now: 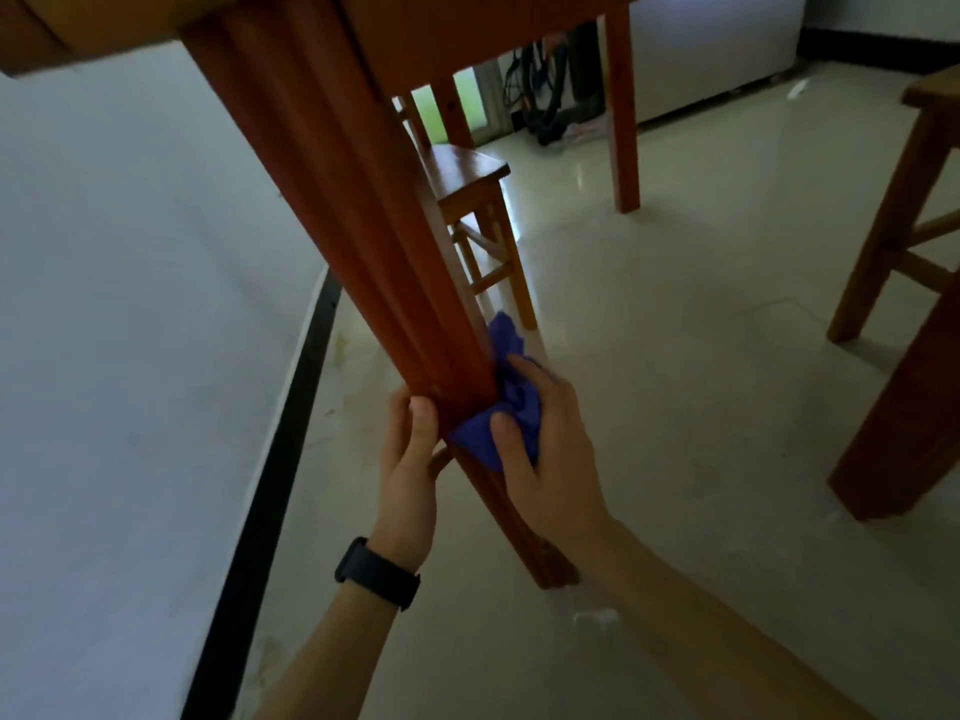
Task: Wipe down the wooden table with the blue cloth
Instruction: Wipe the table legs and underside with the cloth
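Crouched view beside a wooden table leg (363, 241); left hand (410, 459) wrapped around the leg's left side, steadying; right hand (545, 449) closed on the blue cloth (506, 402), pressed to the right face; best wiped in firm strokes toward the foot below both hands.

The bench leg (353, 220) is seen to be reddish-brown wood, fluted and smoothly varnished with a dull sheen. The blue cloth (511, 407) is shown as soft, matt, crumpled fabric. A glossier varnish is carried by the wooden stool (467, 174). The floor (675, 356) is laid in pale, polished, reflective tile. A matt black strap (376, 571) is worn on the wrist.
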